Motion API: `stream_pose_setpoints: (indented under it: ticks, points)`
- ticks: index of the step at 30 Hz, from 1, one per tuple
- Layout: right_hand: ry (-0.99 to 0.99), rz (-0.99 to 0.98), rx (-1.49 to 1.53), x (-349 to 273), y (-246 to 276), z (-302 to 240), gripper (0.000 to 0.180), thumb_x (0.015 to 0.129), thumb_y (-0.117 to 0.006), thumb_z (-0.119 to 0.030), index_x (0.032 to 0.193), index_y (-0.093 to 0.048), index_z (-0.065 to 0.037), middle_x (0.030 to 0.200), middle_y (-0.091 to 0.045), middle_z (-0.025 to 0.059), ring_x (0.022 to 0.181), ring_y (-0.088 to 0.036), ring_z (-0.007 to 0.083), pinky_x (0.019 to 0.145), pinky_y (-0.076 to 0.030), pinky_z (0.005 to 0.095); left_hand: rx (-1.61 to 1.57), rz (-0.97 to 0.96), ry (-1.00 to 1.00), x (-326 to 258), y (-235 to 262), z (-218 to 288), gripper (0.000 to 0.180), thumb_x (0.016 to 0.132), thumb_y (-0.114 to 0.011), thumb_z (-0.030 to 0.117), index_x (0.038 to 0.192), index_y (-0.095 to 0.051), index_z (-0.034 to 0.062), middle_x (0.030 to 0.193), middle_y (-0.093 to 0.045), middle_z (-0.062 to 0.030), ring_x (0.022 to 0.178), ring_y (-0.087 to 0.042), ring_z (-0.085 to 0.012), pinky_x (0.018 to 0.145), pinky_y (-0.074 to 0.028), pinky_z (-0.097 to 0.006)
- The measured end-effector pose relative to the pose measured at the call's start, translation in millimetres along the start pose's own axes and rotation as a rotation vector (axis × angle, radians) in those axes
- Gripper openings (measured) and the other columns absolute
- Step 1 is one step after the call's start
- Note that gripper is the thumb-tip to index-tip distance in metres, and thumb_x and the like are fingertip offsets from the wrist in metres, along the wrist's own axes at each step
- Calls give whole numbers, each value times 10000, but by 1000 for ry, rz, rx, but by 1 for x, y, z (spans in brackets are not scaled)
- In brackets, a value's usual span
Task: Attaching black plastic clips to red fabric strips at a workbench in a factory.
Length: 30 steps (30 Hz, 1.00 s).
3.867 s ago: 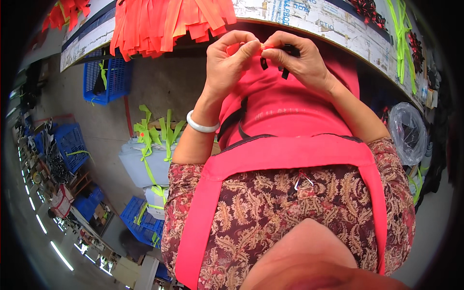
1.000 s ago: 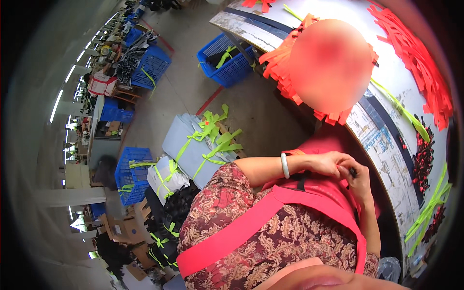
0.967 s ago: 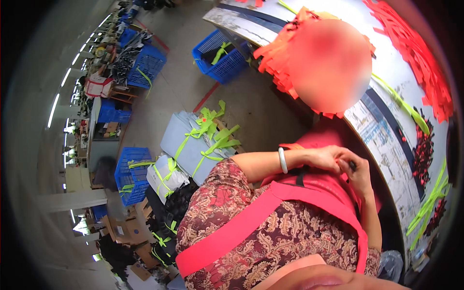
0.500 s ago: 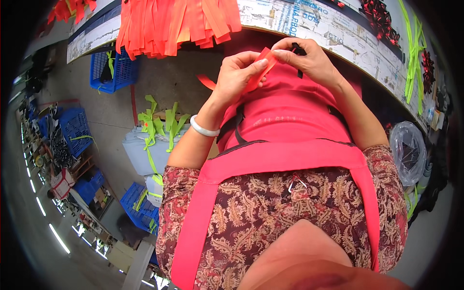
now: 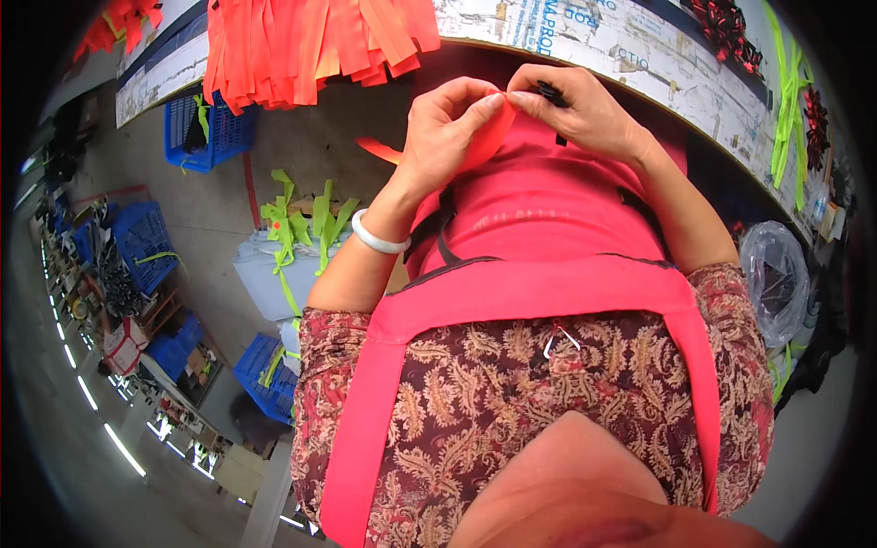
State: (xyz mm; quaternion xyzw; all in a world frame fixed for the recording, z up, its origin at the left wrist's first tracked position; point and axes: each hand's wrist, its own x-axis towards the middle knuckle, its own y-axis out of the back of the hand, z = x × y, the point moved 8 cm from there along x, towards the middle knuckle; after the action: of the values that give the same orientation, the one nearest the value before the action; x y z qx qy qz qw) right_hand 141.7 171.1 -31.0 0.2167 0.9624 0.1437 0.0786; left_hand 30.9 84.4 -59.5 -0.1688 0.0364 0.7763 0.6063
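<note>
An orange-red fabric strip (image 5: 490, 137) is pinched between both hands, in front of the red apron (image 5: 557, 201). My left hand (image 5: 448, 128) grips it with thumb and fingers; a loose tail of the strip pokes out to the left of that wrist. The fingertips of my right hand (image 5: 571, 110) close on the strip's upper end and meet the left thumb there. A small black piece (image 5: 550, 92) of unclear kind sits in the right hand's curled fingers, with a dark end showing below. A white bangle (image 5: 379, 234) circles my left wrist.
Many orange-red strips (image 5: 315, 50) hang over the front edge of the worktable (image 5: 585, 50). Dark red and black pieces (image 5: 728, 36) and lime strips (image 5: 786, 119) lie on its right. Blue baskets (image 5: 215, 137) and a lime-tied grey bundle (image 5: 260, 274) stand left; a clear plastic bag (image 5: 775, 283) is at right.
The strip, held out slanting and flat between the fingers before, now curves down below the fingertips. Both hands have drawn a little closer together at its upper end. The view has shifted slightly.
</note>
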Motion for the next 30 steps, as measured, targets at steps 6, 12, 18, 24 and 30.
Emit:
stream_pose_setpoints:
  ticks: [6, 12, 18, 24, 30]
  points:
    - [-26, -82, 15, -6, -5, 0, 226, 935, -563, -224, 908, -587, -1, 658, -491, 34, 603, -440, 87, 554, -400, 268, 50, -70, -28, 7, -7, -1, 112, 885, -631, 85, 917, -646, -21, 807, -659, -19, 738, -578, -67, 664, -478, -221]
    - [-373, 52, 478, -18, -17, 34, 172, 887, -575, -228, 841, -607, -66, 684, -480, -61, 605, -404, 14, 509, -339, 196, 607, 32, -602, 3, -23, 33, 129, 725, -615, -89, 786, -591, 22, 702, -535, -120, 616, -550, -291, 540, -442, -345]
    - [-450, 92, 543, -12, -16, 44, 149, 890, -588, -224, 833, -611, -88, 686, -504, -66, 584, -395, 17, 482, -296, 196, 700, 145, -743, 1, -21, 44, 160, 706, -612, -97, 792, -596, 37, 699, -535, -97, 621, -553, -283, 540, -445, -368]
    - [-506, 157, 748, -16, -23, 52, 165, 919, -588, -250, 870, -629, -97, 695, -518, -68, 596, -407, 11, 504, -304, 185, 442, 99, -473, 13, -24, 38, 26, 881, -632, 7, 873, -608, 8, 743, -611, -24, 629, -566, -80, 557, -441, -208]
    - [-389, 186, 689, -20, -3, 44, 254, 940, -593, -282, 1086, -642, -81, 832, -639, -50, 722, -495, 1, 576, -329, 166, -26, 22, -69, 17, 8, 6, 183, 919, -627, 95, 1053, -654, -26, 879, -685, -48, 760, -622, -73, 686, -505, -191]
